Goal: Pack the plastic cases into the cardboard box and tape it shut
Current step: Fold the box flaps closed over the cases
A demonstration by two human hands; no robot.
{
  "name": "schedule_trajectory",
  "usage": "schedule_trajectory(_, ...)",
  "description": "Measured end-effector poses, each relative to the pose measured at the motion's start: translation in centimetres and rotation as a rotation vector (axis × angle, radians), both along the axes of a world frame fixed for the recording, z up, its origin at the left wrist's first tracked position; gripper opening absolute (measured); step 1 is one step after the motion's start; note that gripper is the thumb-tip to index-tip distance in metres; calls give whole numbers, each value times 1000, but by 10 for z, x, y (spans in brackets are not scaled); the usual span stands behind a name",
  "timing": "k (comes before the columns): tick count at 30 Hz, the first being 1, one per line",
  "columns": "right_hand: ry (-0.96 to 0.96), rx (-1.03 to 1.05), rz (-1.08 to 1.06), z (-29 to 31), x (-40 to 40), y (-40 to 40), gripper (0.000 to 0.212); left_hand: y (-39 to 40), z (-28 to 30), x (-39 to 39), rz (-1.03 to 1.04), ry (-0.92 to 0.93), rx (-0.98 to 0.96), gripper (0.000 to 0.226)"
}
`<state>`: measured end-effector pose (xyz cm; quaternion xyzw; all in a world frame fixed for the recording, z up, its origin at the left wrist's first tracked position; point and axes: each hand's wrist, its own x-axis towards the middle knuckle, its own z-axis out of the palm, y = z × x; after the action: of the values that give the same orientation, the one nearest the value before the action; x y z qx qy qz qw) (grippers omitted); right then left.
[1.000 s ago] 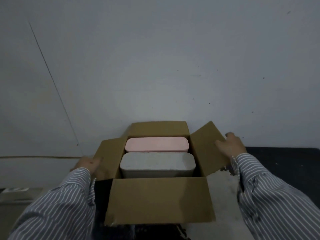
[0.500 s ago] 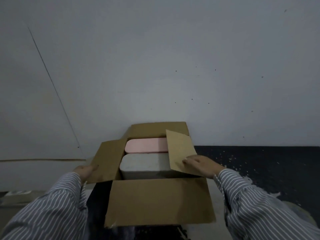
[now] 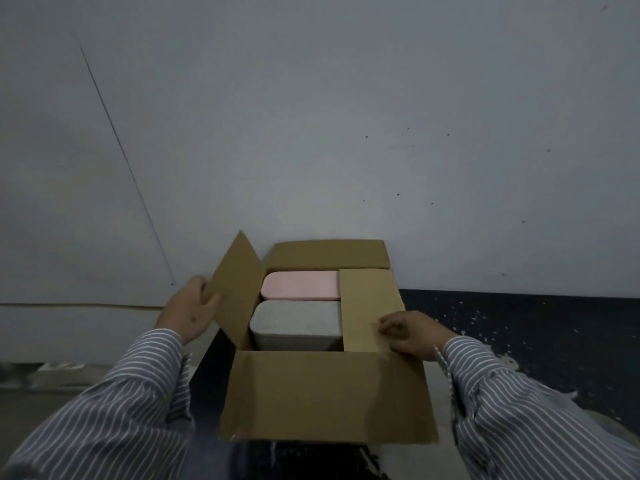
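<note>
A brown cardboard box [image 3: 325, 396] stands on the floor against the wall, with its near flap hanging toward me. Inside lie a pink plastic case [image 3: 299, 285] at the back and a grey plastic case [image 3: 294, 318] in front of it. The right side flap [image 3: 367, 306] lies folded flat over the right ends of both cases, and my right hand [image 3: 407, 334] presses on it with curled fingers. My left hand [image 3: 188, 311] holds the left side flap [image 3: 237, 289], which stands raised and tilted inward. The far flap [image 3: 329, 254] leans against the wall.
A pale wall [image 3: 311, 116] rises right behind the box. Dark speckled floor [image 3: 536, 327] stretches to the right. A small pale flat object [image 3: 59, 370] lies on the floor at the far left.
The right flap has gone from spread outward to flat over the cases under my right hand. My left hand has lifted the left flap upright and inward.
</note>
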<state>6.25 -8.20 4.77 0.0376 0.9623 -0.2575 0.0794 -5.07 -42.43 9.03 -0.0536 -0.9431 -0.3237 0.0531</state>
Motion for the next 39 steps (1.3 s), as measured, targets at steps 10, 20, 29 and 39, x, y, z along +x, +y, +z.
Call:
schedule_trajectory(10,12,-125,-38,-5,4,7,41,31,-33,29,-337,-346,39,34)
schedule_trajectory(20,2,-158,-51,-3,6,9,37,14,-36,13,-312,-499,-194,53)
schedule_trajectory(29,3,-289,-134,-7,5,13,21,-17,-30,4,-498,-512,-89,39)
schedule_trajectory(39,104,-1042,-599,-6,4,13,50,-11,-43,-7,-381,-261,64,27)
